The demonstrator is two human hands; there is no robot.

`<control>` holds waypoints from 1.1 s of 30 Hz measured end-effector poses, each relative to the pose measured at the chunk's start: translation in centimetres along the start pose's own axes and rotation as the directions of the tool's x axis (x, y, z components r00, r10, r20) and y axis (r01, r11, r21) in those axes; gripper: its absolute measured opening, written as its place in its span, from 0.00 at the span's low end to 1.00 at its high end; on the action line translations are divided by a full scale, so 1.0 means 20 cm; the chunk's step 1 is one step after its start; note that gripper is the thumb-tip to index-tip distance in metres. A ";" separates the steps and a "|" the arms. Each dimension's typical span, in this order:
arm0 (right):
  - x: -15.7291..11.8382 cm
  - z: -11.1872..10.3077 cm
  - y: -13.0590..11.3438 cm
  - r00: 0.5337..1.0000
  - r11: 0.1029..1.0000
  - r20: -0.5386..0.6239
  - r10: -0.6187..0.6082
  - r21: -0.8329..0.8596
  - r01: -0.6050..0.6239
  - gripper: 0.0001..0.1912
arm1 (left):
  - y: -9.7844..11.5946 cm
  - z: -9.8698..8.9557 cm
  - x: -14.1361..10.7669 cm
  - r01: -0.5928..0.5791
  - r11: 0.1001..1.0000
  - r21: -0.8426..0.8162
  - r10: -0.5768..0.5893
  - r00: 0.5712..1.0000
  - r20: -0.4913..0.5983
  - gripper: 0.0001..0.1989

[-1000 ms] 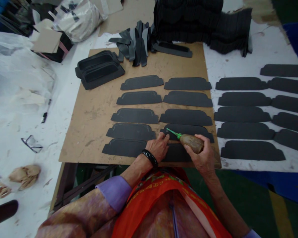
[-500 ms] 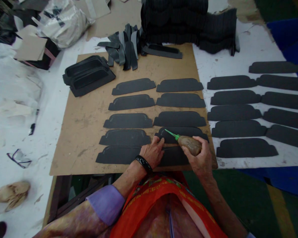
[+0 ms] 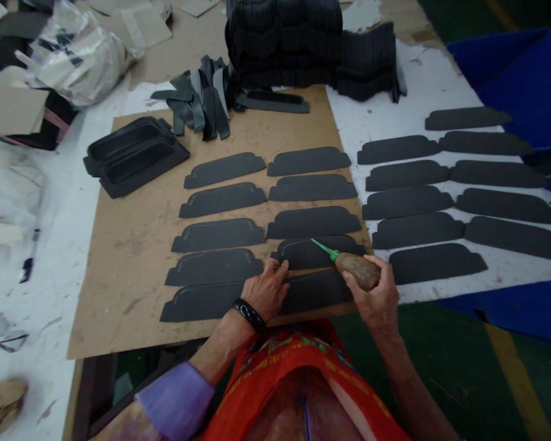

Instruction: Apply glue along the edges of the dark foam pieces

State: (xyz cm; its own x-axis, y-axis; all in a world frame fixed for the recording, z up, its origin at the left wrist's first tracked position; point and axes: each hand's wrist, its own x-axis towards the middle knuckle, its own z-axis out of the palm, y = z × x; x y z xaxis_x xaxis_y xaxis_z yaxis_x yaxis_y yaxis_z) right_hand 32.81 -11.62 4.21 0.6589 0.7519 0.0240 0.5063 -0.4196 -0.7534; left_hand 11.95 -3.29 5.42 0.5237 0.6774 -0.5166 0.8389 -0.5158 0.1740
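Note:
My right hand [image 3: 375, 300] is wrapped round a brown bottle [image 3: 359, 271] with a green nozzle. The nozzle tip is over a dark flat piece [image 3: 303, 252], near its upper edge, where a thin shiny line shows. My left hand [image 3: 267, 291], with a black bangle on the wrist, rests at the left end of that piece, fingertips pressing on it. Another dark piece [image 3: 321, 291] lies just below, partly behind my left hand. Several similar pieces with thin lines lie in a column to the left, such as one [image 3: 215, 266] on the brown board [image 3: 123, 269].
More dark pieces [image 3: 413, 233] lie in rows on the white table at the right. Stacked dark shapes [image 3: 138, 153], loose strips [image 3: 206, 101] and a large dark pile [image 3: 289, 49] stand farther back. Plastic bags [image 3: 78, 55] and glasses [image 3: 4, 334] are at the left.
The view has shifted, so the table contents sit farther left. The nozzle tip has moved a little to the right along the piece's upper edge. My left hand still presses the same piece.

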 end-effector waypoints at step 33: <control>0.01 -0.20 0.16 0.984 0.996 -0.163 0.076 -0.033 -0.082 0.25 | 0.01 -0.03 0.02 0.034 0.999 0.015 -0.034 0.999 0.029 0.22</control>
State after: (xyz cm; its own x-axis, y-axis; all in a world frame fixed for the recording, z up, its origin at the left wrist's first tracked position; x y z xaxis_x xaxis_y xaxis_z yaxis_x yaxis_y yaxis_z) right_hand 36.80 -14.89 4.34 0.7771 0.6251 0.0733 0.4683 -0.4964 -0.7310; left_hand 12.44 -2.89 5.80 0.4903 0.6793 -0.5460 0.8537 -0.5004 0.1442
